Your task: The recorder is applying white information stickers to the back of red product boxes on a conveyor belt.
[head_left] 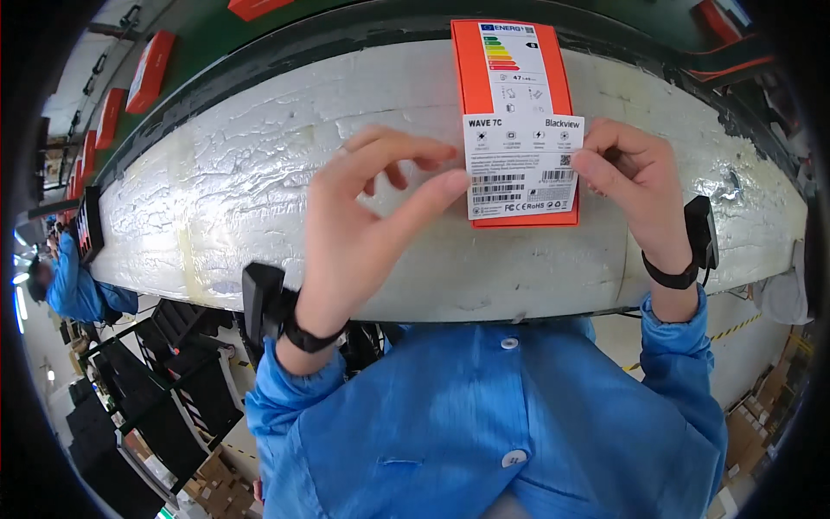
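Observation:
A flat orange box (561, 80) lies on the pale worktable in front of me, with a coloured energy label (519, 82) on its upper part. Over its lower half is a white printed label (521, 156) with barcodes and small icons; it reaches slightly past the box's left side. My right hand (635, 177) pinches the right edge of this white label between thumb and bent fingers. Beside the left edge, my left hand (372, 203) has its thumb and fingers apart, the thumb tip at or very near the label. Whether the label is stuck down cannot be made out.
The worktable (259, 130) has a shiny, film-covered top. Beyond its dark rim, several orange boxes (150, 71) stand on a green surface. At the far left is another person in blue (82, 281). Black racks (164, 389) and cartons (216, 484) stand at the lower left.

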Demonstrator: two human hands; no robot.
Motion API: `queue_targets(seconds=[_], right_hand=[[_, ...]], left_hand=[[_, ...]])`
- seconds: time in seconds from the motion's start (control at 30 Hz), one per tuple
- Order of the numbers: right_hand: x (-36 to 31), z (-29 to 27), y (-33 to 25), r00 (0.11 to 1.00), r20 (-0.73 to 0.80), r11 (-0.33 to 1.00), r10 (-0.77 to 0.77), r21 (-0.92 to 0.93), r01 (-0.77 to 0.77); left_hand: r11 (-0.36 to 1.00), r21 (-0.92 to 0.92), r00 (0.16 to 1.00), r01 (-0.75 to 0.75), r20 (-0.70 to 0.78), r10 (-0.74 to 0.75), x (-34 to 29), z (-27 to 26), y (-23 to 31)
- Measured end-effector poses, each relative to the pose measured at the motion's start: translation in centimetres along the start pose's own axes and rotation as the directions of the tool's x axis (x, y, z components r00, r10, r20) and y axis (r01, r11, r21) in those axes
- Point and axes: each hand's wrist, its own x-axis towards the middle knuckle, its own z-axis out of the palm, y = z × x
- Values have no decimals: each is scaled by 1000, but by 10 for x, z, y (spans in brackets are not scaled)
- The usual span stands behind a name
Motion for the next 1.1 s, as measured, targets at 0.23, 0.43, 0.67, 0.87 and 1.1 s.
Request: queue_targets(seconds=[0.23, 0.43, 0.67, 0.87, 1.1], right_hand=[[2, 0, 1, 994, -44, 995, 103, 15, -103], [4, 3, 7, 984, -49, 985, 173, 1, -173], [4, 3, 11, 988, -39, 989, 147, -7, -147], [2, 3, 11, 988, -50, 989, 144, -19, -146], [-2, 13, 17, 993, -110, 998, 39, -50, -45]], left_hand=[[921, -291, 955, 260, 217, -201, 21, 19, -6], [887, -331, 934, 321, 267, -238, 20, 20, -12], [882, -383, 955, 273, 216, -202, 19, 25, -18], [933, -239, 950, 268, 227, -215, 17, 23, -9], [999, 46, 998, 29, 59, -32, 9, 26, -5]])
